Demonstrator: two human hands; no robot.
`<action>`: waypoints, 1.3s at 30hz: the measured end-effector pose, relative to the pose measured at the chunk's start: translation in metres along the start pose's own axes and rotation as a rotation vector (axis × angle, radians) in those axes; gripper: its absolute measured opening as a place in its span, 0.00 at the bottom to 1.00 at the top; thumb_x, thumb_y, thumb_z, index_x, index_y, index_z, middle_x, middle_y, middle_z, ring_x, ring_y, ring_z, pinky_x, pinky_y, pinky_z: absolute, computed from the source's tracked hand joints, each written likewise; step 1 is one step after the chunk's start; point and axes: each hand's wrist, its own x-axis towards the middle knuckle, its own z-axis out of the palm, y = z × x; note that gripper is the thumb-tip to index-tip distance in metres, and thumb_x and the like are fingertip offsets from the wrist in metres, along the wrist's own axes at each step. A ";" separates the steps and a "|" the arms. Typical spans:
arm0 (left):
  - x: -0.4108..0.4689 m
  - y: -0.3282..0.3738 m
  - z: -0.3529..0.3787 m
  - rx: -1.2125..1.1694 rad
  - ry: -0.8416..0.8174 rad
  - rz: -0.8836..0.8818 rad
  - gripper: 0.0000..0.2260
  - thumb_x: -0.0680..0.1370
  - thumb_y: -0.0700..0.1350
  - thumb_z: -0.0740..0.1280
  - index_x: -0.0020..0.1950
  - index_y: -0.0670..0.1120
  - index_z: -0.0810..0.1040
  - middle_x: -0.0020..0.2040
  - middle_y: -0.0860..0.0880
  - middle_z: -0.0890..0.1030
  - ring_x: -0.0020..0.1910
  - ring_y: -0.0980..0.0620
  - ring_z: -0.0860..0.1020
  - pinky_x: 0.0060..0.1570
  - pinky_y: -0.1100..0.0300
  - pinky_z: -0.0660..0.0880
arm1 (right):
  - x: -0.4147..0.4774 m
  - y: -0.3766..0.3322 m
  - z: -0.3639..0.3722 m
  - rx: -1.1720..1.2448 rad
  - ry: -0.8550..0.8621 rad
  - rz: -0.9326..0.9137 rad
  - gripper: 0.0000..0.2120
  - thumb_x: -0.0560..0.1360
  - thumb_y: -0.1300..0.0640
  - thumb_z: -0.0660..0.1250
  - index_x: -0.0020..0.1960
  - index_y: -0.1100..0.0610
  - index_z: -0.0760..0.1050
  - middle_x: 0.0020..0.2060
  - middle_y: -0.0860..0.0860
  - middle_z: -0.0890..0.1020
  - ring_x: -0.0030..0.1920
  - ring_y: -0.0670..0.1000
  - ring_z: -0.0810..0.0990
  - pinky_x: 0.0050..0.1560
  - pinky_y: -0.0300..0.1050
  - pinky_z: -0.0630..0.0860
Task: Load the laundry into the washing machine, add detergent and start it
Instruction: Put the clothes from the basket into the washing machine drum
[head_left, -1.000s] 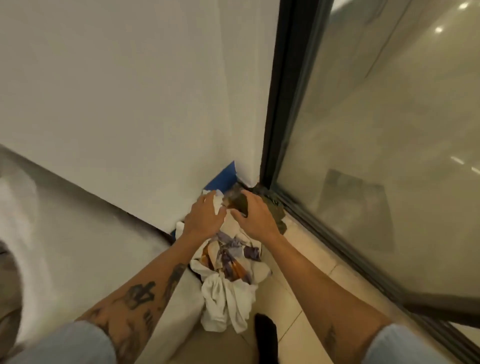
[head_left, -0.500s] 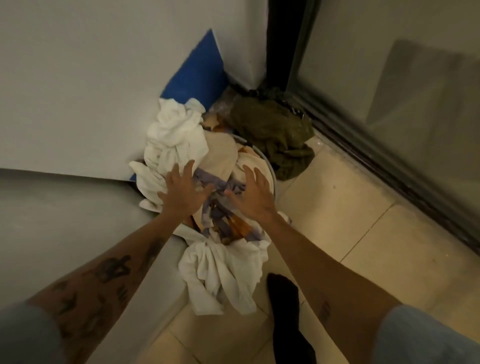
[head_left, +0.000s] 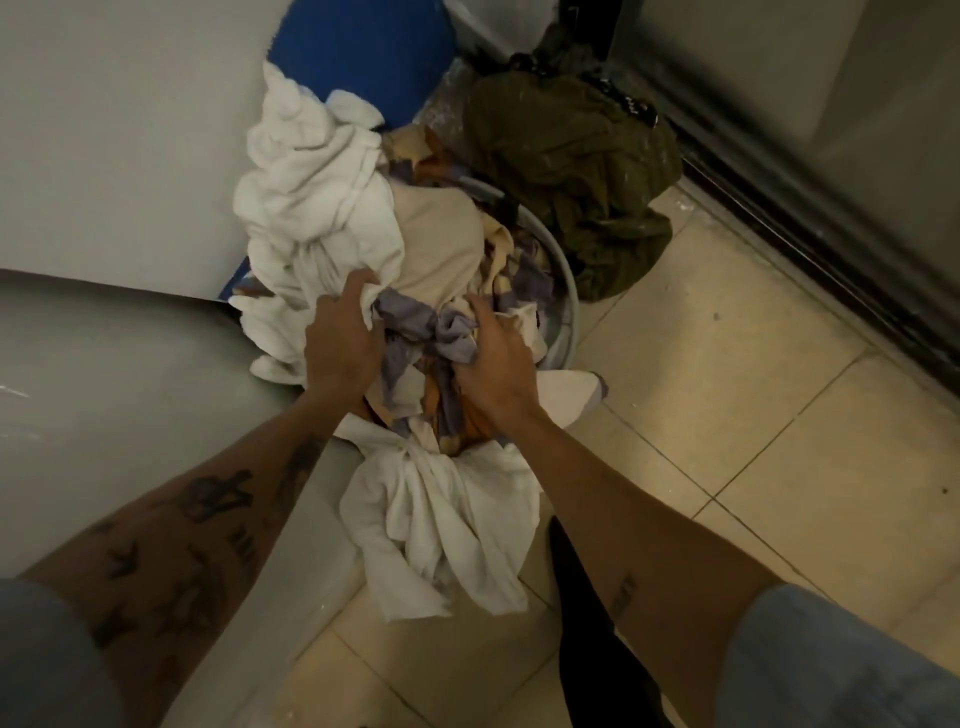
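Leaning right over the laundry now, heaped in a round grey basket on the floor and spilling over the rim. Digging into the heap with both hands, side by side, knuckles up. Clutching a fold of white towel with the left hand, curled tight over the edge of it. Bunching lilac-grey patterned cloth in the right hand, curled down into the folds just beside the left. Beyond the left hand, more of that towel, piled up against a pale wall; beyond that again, something blue, too cropped to name. Between the hands and just past them, a beige piece on top of the pile. Below the wrists, on the near side, a white garment draped out over the basket and down to the tiles. Past the right hand and outside the basket, an olive-green garment crumpled on the floor just behind the rim, close to a dark door track. Left of the left forearm, a smooth grey surface, hard to say what. Under the right forearm, a black-socked foot on the tiles.
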 end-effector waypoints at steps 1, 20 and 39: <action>-0.004 0.006 -0.009 -0.016 -0.002 0.004 0.18 0.79 0.46 0.60 0.69 0.51 0.67 0.53 0.38 0.76 0.49 0.37 0.76 0.43 0.52 0.69 | -0.006 -0.010 -0.007 0.048 0.008 0.013 0.28 0.74 0.55 0.68 0.73 0.50 0.65 0.60 0.56 0.79 0.58 0.61 0.77 0.50 0.55 0.78; -0.181 0.155 -0.533 -0.341 0.351 0.059 0.13 0.79 0.48 0.62 0.62 0.51 0.76 0.53 0.46 0.82 0.52 0.43 0.79 0.48 0.56 0.72 | -0.254 -0.451 -0.286 0.195 0.218 -0.300 0.20 0.70 0.49 0.72 0.61 0.43 0.73 0.48 0.42 0.79 0.49 0.46 0.78 0.49 0.43 0.73; -0.498 0.059 -0.947 -0.521 1.098 0.047 0.14 0.76 0.49 0.62 0.61 0.58 0.76 0.54 0.49 0.83 0.50 0.45 0.79 0.47 0.56 0.75 | -0.627 -0.834 -0.322 0.219 0.384 -1.064 0.18 0.67 0.49 0.69 0.58 0.45 0.77 0.46 0.42 0.84 0.45 0.47 0.80 0.44 0.42 0.77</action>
